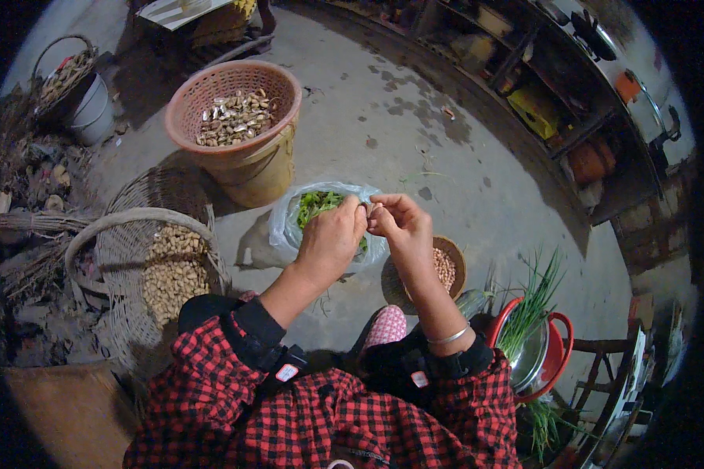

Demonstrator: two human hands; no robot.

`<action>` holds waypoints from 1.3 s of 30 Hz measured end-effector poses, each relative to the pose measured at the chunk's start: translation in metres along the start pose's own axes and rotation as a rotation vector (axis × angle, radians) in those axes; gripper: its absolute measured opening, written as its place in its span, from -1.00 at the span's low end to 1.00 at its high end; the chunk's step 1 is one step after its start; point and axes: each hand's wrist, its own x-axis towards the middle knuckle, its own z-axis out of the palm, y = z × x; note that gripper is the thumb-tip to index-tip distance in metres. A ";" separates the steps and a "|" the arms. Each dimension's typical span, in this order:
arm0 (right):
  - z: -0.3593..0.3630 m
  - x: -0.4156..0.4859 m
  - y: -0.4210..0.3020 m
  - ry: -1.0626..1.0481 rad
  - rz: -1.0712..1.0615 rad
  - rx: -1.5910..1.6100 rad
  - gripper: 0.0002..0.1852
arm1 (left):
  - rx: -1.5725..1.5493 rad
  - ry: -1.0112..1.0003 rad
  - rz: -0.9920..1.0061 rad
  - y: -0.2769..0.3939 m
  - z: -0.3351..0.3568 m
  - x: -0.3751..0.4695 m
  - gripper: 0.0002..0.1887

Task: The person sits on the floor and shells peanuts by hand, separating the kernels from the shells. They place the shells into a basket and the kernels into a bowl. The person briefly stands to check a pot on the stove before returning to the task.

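Observation:
My left hand (334,231) and my right hand (403,225) meet over a clear plastic bag (281,225) of green leaves (317,206). Between their fingertips is a small brownish thing, perhaps a peanut; the fingers partly hide it. Below my right hand, a round bowl (459,258) holds shelled peanuts (444,269). To the left stands a wicker basket (120,258) with unshelled peanuts (176,281). Beyond it, a pink perforated plastic basket (182,97) holding empty peanut shells (237,117) rests on a yellowish bucket (258,182).
Green onions (531,316) lie across a metal bowl and red plastic container (563,346) at right. A white bucket (92,111) and bundled twigs (41,221) are at left. Shelves (522,58) line the upper right. The concrete floor (352,135) has damp spots.

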 end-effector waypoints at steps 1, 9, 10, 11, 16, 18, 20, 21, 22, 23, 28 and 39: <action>0.001 0.000 0.000 0.030 -0.042 -0.026 -0.84 | -0.016 -0.021 -0.028 -0.001 0.001 -0.001 -0.79; 0.002 -0.004 -0.007 0.094 -0.469 -0.769 -0.88 | -0.411 -0.119 -0.183 -0.008 0.013 -0.005 -0.79; 0.002 -0.005 -0.008 0.092 -0.483 -0.805 -0.88 | -0.452 -0.077 -0.145 -0.008 0.016 -0.004 -0.78; 0.001 -0.005 -0.008 0.087 -0.492 -0.828 -0.88 | -0.494 -0.080 -0.159 -0.010 0.018 -0.004 -0.77; 0.003 -0.003 -0.003 0.114 -0.388 -0.745 -0.88 | -0.574 -0.152 -0.280 -0.018 0.022 -0.002 -0.74; 0.003 -0.001 0.000 0.126 -0.403 -0.726 -0.88 | -0.630 -0.152 -0.346 -0.018 0.022 -0.001 -0.73; 0.001 0.003 0.003 0.099 -0.419 -0.703 -0.89 | -0.768 -0.222 -0.542 -0.016 0.020 0.001 -0.74; -0.003 0.006 0.004 0.135 -0.407 -0.685 -0.89 | -0.904 -0.194 -0.628 -0.017 0.016 0.004 -0.76; -0.010 0.010 0.003 0.158 -0.394 -0.636 -0.90 | -1.028 -0.194 -0.743 -0.019 0.011 0.009 -0.79; -0.019 0.015 0.003 0.157 -0.414 -0.553 -0.90 | -1.163 -0.191 -0.853 -0.022 0.003 0.016 -0.82; -0.096 0.034 0.010 0.308 -0.170 -0.861 -0.85 | -1.381 0.394 -0.832 -0.076 -0.060 0.094 -0.82; -0.207 0.024 0.098 0.140 0.536 -1.558 -0.54 | -1.713 0.622 -0.818 -0.192 -0.114 0.127 -0.46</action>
